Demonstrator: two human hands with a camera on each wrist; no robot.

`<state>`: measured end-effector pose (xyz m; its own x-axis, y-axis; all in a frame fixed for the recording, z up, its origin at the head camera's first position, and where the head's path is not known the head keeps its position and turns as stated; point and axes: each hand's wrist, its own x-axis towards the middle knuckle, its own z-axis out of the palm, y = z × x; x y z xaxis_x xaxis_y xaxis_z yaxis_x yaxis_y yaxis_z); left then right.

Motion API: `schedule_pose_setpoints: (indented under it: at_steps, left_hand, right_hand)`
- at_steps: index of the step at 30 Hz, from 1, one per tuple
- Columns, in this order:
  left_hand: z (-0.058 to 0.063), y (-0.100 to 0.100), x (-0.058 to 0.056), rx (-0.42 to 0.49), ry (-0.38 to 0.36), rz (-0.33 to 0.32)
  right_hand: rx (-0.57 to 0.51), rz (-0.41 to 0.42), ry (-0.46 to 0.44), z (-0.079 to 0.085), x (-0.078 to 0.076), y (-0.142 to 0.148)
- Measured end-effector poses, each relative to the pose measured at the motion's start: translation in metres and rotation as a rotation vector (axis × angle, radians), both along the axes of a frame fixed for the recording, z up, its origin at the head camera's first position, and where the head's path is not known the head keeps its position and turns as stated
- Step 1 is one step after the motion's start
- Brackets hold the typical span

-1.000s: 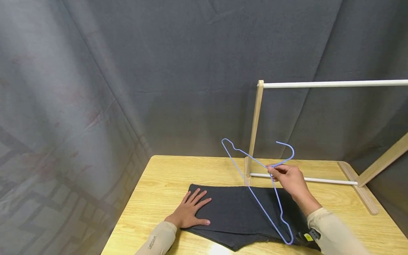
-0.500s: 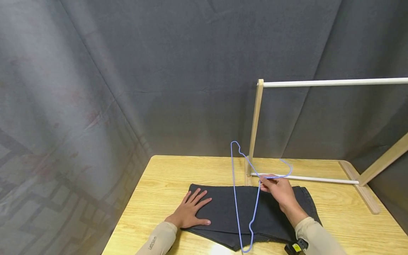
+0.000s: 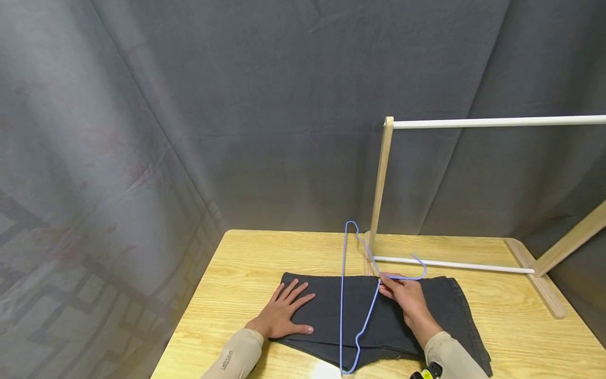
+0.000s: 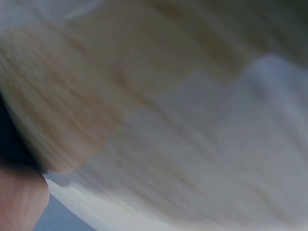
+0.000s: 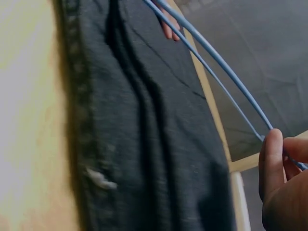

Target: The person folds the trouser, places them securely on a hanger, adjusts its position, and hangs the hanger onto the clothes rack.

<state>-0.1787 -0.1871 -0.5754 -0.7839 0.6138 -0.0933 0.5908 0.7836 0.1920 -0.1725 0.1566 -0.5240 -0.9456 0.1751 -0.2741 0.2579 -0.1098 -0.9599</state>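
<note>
A pair of black trousers (image 3: 324,297) lies folded on the table. My left hand (image 3: 284,313) rests flat on their left end with its fingers spread. My right hand (image 3: 411,300) pinches a blue wire clothes hanger (image 3: 342,295) at the base of its hook, between thumb and fingers. Held over the middle of the trousers, the hanger has its hook pointing right and its long bar running across them. The right wrist view shows the same pinch, with the wires stretching up and left from the fingertips. Only a piece of skin and blurred wood grain appear in the left wrist view.
Behind the trousers on the right stands a rack with a wooden post (image 3: 381,179), a white top rail (image 3: 497,122) and a low white rail (image 3: 473,267). The wooden table (image 3: 236,258) meets a grey curtain (image 3: 284,131) at its back edge.
My right hand has moved left and down with the hanger, bringing it lower over the trousers and turning its hook toward the right. The left hand has stayed still.
</note>
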Motion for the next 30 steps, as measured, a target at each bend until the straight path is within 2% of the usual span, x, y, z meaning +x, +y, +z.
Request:
schedule_pose_setpoints:
  at_steps: [11, 23, 30]
  left_hand:
    - [-0.002, 0.001, 0.0, 0.022, -0.027, 0.005]
    - [-0.003, -0.001, -0.001, 0.016, -0.035, 0.006]
    - [-0.003, 0.0, -0.003, 0.018, -0.039, 0.006]
  right_hand:
    - [-0.009, -0.003, -0.068, -0.02, 0.006, -0.004]
    - [0.014, 0.014, -0.066, -0.034, 0.013, -0.003]
    - [0.026, 0.009, -0.059, -0.037, 0.017, -0.004]
